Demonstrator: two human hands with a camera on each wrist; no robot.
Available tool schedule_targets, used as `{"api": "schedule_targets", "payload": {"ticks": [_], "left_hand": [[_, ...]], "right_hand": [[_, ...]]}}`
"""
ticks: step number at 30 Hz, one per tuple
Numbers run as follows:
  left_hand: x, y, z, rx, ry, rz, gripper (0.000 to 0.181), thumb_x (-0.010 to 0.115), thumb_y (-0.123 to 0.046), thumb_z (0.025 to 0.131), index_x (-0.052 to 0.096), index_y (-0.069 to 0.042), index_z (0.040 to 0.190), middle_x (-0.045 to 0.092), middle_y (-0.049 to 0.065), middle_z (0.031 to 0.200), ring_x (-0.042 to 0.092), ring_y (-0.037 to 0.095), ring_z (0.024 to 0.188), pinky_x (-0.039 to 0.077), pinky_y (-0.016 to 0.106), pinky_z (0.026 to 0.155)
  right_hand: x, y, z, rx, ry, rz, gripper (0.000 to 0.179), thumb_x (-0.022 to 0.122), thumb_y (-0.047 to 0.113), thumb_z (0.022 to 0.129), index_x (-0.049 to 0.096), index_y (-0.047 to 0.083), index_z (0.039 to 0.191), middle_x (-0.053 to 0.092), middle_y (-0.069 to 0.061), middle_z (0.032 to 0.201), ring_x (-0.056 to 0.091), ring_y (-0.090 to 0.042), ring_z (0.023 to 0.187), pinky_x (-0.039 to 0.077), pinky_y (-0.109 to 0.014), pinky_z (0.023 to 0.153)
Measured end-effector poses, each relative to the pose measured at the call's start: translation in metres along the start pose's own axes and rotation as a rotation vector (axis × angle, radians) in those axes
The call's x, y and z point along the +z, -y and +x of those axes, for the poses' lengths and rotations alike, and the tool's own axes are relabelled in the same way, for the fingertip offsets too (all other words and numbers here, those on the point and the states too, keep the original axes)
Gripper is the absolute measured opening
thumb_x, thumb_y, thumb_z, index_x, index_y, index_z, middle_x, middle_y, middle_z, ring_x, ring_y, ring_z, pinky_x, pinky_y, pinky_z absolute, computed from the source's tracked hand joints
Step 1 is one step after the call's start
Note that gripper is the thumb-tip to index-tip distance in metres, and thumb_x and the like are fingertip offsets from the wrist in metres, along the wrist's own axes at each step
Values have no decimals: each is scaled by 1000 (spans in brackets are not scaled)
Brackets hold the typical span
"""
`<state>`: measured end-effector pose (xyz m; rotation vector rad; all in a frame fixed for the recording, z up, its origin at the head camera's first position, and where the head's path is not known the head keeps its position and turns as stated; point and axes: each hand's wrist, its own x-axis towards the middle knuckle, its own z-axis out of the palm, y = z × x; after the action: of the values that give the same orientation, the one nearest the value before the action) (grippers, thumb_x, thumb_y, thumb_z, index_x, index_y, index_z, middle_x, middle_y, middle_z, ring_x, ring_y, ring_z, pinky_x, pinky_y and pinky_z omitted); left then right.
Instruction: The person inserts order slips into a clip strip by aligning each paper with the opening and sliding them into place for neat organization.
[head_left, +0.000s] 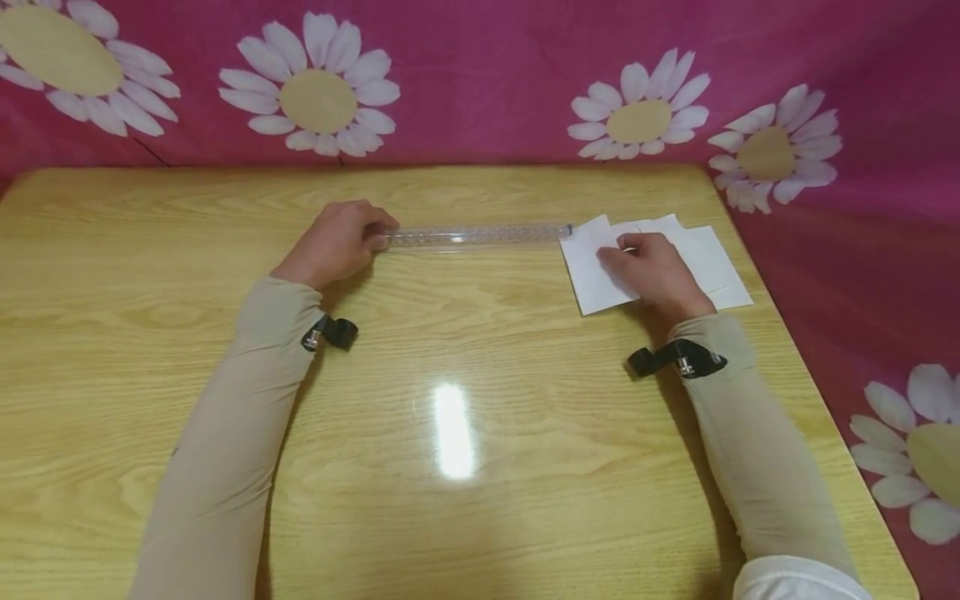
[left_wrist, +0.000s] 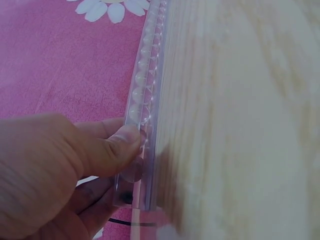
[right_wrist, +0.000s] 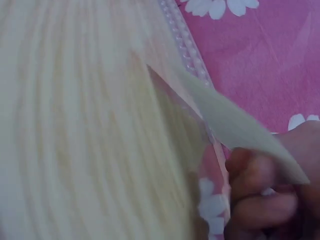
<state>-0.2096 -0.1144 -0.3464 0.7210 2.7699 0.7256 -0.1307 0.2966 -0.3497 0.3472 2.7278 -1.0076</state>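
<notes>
A long, clear plastic tube [head_left: 480, 237] lies across the far part of the table, with a row of round, bead-like shapes along it. My left hand [head_left: 337, 242] pinches its left end. In the left wrist view the thumb [left_wrist: 120, 142] presses on the tube's [left_wrist: 142, 80] side, fingers behind. Over on the right, my right hand [head_left: 656, 271] holds a white paper sheet [head_left: 588, 279] between thumb and fingers. That sheet's upper left corner meets the tube's right end. In the right wrist view the paper [right_wrist: 230, 122] stands tilted, seen nearly edge-on.
More white paper sheets [head_left: 716, 262] lie overlapping beneath and right of my right hand, near the table's right edge. The wooden table [head_left: 465, 350] backs onto a pink flowered cloth [head_left: 480, 75], which also hangs along the right side.
</notes>
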Motion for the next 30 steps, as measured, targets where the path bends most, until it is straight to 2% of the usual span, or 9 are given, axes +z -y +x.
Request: {"api": "schedule_targets", "payload": {"ticks": [2,7,12,16,21,25,30], "left_hand": [[0,1,-1,-1,-5,-4,31,59,-7,103,69,-4,133,71,21,123,65,34,114,52,51,106],[-1,1,-3,-7,-15,-20,31,61,-7,102,70,-5,132,72,20,125,66,34,115,53,51,106],[-3,2,-4,-35,-47,-44,28,66,-12,101,74,-9,127,74,17,127,67,33,120,53,50,108],[-4,2,-4,-36,-53,-56,27,68,-13,100,76,-10,125,76,17,124,69,33,118,54,50,105],[-4,3,-3,-24,-34,-58,29,65,-10,101,73,-10,129,73,17,128,70,32,116,56,47,99],[-4,3,-3,-1,-28,-46,32,58,-2,102,72,-10,130,71,17,132,68,34,122,56,47,101],[-6,3,-3,-5,-29,-38,37,54,4,100,72,-10,129,71,17,132,66,36,125,55,50,106]], "right_hand": [[3,3,0,6,0,4,47,53,47,104,65,3,113,58,-11,97,51,-24,94,40,-33,77],[9,5,0,26,-2,25,45,53,44,104,66,2,114,59,-12,100,52,-25,95,41,-33,77],[12,4,0,25,-30,34,45,54,43,104,68,1,110,57,-10,95,51,-25,94,41,-32,75],[13,4,-2,15,-40,44,45,54,43,104,68,0,104,53,-7,86,49,-25,91,39,-33,72],[13,8,-2,31,-25,55,47,54,43,105,70,0,110,57,-11,94,51,-25,95,41,-32,73],[14,11,-2,44,-12,59,47,53,43,105,70,1,118,62,-14,104,54,-25,97,44,-30,76],[14,13,-2,59,7,68,48,53,43,105,70,2,122,64,-13,106,56,-25,96,46,-29,76]]}}
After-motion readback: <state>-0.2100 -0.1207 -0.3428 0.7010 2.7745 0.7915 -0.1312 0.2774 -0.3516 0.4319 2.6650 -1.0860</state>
